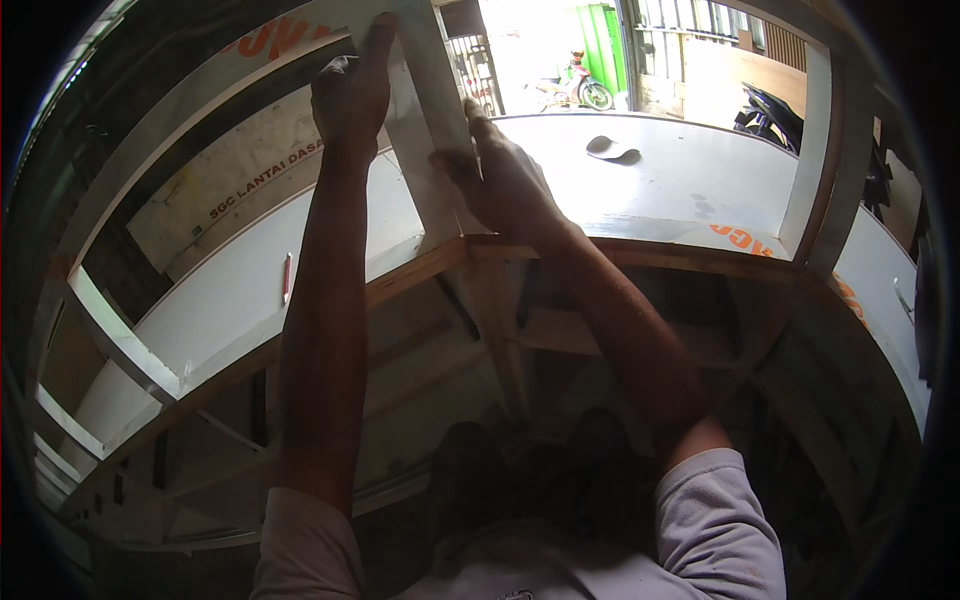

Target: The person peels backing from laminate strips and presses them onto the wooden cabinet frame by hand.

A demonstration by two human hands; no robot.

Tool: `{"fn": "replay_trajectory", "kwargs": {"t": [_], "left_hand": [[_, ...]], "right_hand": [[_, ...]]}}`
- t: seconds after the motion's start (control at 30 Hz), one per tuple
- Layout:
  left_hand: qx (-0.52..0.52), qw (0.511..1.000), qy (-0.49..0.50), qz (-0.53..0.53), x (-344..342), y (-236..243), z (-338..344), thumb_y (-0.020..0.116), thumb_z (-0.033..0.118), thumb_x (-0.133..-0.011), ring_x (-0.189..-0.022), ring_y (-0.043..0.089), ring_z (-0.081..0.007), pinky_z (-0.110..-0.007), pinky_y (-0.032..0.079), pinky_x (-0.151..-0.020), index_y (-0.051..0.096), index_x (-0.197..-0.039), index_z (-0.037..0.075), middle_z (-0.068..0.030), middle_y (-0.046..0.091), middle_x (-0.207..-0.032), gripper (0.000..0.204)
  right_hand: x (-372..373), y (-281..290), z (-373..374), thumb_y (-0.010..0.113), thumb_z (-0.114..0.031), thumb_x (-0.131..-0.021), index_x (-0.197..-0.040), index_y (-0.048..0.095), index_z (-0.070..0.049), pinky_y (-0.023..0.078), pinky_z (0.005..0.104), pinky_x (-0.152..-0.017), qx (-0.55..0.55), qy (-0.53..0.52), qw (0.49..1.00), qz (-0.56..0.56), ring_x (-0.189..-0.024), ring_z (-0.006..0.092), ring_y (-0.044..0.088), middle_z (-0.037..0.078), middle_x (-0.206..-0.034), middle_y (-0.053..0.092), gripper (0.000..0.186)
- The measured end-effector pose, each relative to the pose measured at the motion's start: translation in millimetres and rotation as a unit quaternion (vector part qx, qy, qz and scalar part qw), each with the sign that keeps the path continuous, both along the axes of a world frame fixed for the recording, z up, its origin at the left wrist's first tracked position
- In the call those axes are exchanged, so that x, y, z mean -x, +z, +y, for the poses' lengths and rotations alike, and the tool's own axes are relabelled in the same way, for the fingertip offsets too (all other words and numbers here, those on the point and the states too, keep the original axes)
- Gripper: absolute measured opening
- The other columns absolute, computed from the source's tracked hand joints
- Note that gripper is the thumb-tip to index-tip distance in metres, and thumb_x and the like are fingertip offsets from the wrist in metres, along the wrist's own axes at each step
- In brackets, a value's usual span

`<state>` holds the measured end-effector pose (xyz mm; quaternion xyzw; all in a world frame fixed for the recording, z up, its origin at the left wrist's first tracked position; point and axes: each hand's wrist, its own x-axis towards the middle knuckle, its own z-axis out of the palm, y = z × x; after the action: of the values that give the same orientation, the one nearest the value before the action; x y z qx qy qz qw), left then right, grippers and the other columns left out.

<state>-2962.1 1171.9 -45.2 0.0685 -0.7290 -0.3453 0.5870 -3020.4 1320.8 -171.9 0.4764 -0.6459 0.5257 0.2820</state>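
A pale upright board [432, 130] stands in the middle of a wooden frame, its foot on the frame's lower rail [400, 277]. High on its left side is my left hand [352, 100], with the thumb stretched up against the board. The other fingers of that hand curl inward, and whatever they hold is hidden. Lower down, on the board's right side, my right hand [508, 188] grips its edge. The right thumb lies on the near face while a finger points up along the side. Both arms are raised and reach forward.
A white panel [700, 180] spreads behind the frame, with a curved pale offcut [612, 151] on it. On the left part lies a red pencil [287, 278]. More uprights [808, 155] stand to the right. Dark open compartments are below the rail. Motorcycles [585, 90] are parked beyond.
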Motion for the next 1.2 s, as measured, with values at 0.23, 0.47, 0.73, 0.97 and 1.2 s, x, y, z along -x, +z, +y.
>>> {"fn": "replay_trajectory", "kwargs": {"t": [0.23,0.47,0.73,0.97,1.2], "left_hand": [[0.043,0.995,0.061,-0.067,-18,3,16,0.046,0.066,-0.101,-0.087,0.070,-0.0247,-0.041,0.055,-0.082,0.073,-0.094,-0.002,-0.0178,0.072,-0.085,0.073],[0.006,1.000,0.025,-0.017,-6,-11,-5,0.064,0.081,-0.080,-0.082,0.068,-0.0300,-0.040,0.051,-0.085,0.072,-0.085,-0.004,-0.0162,0.071,-0.081,0.085],[0.014,0.973,-0.214,0.082,10,-71,-12,0.074,0.067,-0.084,-0.079,0.068,-0.0191,-0.036,0.053,-0.077,0.069,-0.103,-0.008,-0.0114,0.070,-0.086,0.077],[-0.073,0.951,-0.298,-0.044,7,-89,-4,0.078,0.057,-0.081,-0.075,0.061,-0.0110,-0.029,0.049,-0.071,0.073,-0.105,-0.004,-0.0048,0.069,-0.083,0.066],[-0.075,0.923,-0.376,0.005,-3,-94,5,0.080,0.046,-0.083,-0.079,0.061,-0.0091,-0.027,0.048,-0.075,0.075,-0.109,-0.003,-0.0018,0.070,-0.087,0.055]], "right_hand": [[-30,-17,23,0.065,-0.031,-0.096,-0.155,0.028,0.010,0.040,0.0487,-0.109,-0.156,-0.095,0.983,-0.023,-0.128,0.0389,0.059,0.028,-0.136,0.059,0.081],[-8,-25,38,0.072,-0.032,-0.092,-0.160,0.021,0.003,0.042,0.0494,-0.112,-0.246,-0.019,0.967,-0.055,-0.132,0.0420,0.056,0.029,-0.141,0.057,0.093],[-14,-7,35,0.068,-0.043,-0.095,-0.160,0.015,0.004,0.047,0.0491,-0.107,-0.310,-0.014,0.948,-0.068,-0.125,0.0444,0.060,0.032,-0.131,0.062,0.097],[-39,-51,42,0.070,-0.031,-0.094,-0.120,0.055,0.001,0.050,0.0478,-0.090,-0.218,-0.244,0.933,0.149,-0.107,0.0402,0.065,0.022,-0.105,0.068,0.044],[-35,-48,40,0.070,-0.014,-0.091,-0.091,0.056,-0.004,0.046,0.0486,-0.080,-0.130,-0.207,0.957,0.156,-0.088,0.0378,0.061,0.013,-0.090,0.060,0.017]]}}
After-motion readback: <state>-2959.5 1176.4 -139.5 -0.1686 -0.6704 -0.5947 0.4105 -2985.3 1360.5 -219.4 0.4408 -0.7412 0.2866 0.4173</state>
